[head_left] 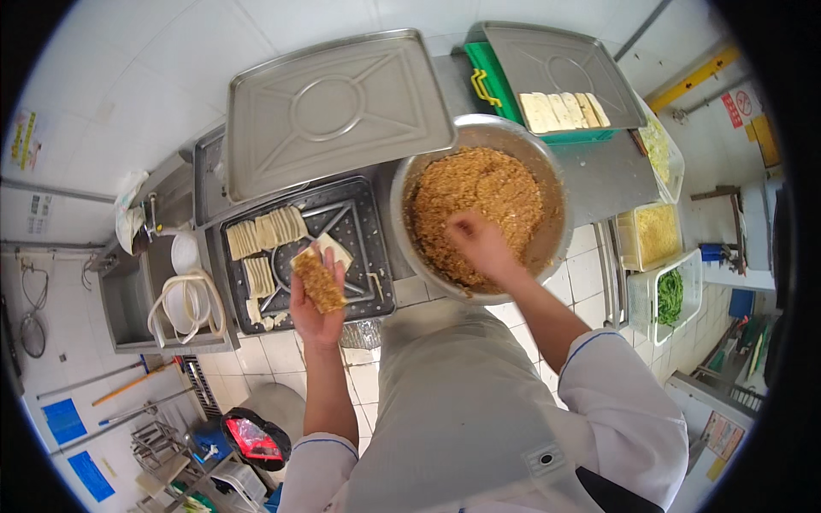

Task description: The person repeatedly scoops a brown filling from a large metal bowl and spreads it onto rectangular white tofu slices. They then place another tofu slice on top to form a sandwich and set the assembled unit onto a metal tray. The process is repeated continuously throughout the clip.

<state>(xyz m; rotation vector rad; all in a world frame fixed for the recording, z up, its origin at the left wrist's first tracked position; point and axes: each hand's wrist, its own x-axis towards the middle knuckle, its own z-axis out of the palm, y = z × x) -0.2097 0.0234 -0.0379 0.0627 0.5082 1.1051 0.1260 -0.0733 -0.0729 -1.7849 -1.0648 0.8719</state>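
Over the near part of the black tray (369, 209), your left hand (318, 323) lies palm up, thumb and fingers closed around the coated slice (318, 280). Your right hand (483, 246) is above the mixture (479, 179) in the round metal bowl (556, 205), fingers seemingly curled — you cannot tell from here whether they pinch any. To coat well, keep the left palm flat beneath the slice, take modest amounts and press lightly toward the edges; squeezing could crack it. The mixture looks moist, brown and crumbly, so loose bits may drop. The pale slices (267, 231) on the tray look smooth, flat and soft — probably easily torn.
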